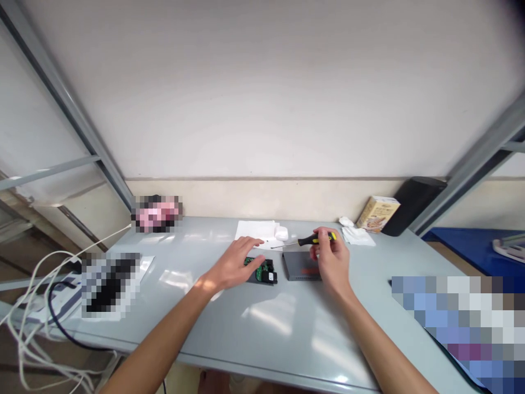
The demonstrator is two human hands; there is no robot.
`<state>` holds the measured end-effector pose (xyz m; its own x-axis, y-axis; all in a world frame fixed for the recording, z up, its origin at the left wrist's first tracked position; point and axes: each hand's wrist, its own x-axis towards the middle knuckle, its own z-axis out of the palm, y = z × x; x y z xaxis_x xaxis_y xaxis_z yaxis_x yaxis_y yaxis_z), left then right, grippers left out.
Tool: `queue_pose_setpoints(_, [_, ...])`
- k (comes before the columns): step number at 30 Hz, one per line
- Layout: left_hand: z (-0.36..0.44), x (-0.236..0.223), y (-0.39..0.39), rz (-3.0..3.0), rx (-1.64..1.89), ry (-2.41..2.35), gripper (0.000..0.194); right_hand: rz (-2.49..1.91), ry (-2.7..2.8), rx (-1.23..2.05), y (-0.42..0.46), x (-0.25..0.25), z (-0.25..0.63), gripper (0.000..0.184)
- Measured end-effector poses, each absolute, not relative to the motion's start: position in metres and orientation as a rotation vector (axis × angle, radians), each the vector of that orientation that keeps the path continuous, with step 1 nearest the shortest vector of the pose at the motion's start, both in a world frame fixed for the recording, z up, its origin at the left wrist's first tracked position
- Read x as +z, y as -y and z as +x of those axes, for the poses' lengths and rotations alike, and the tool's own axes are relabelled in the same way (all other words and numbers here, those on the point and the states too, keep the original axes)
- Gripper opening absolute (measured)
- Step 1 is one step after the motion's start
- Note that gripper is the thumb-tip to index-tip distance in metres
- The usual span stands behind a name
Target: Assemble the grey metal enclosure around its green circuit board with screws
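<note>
A screwdriver (pixel 308 241) with a black and yellow handle is held in my right hand (pixel 333 262), its thin shaft pointing left. Below that hand lies a flat grey box (pixel 301 266) with small openings along its front edge, partly covered by the hand. My left hand (pixel 235 264) hovers over or rests at the side of a green circuit board in a black case (pixel 266 272); contact cannot be made out. Its fingers are stretched out and apart, with nothing between them. Behind both hands lies white paper (pixel 255 230), with a tiny dark speck near the screwdriver tip.
A small white object (pixel 281 232) sits by the paper. At the back right are crumpled tissue (pixel 358 236), a yellow carton (pixel 378 213) and a black cylinder (pixel 414 205). White cables (pixel 24 328) hang at the left edge. Metal posts frame the grey table (pixel 229 334).
</note>
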<state>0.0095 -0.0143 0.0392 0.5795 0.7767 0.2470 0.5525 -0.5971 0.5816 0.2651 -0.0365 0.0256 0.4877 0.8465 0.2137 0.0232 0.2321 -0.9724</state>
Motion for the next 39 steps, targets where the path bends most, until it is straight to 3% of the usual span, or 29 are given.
queue_pose_setpoints(9, [0.008,0.024,0.027,2.482,0.454,-0.924,0.062,-1.230,0.888,0.722,0.037,0.023,0.264,0.048])
queue_pose_setpoints(39, [0.018,0.010,0.025,2.408,0.571,-0.933,0.049,-1.196,0.904,0.648,0.038,0.030,0.259,0.046])
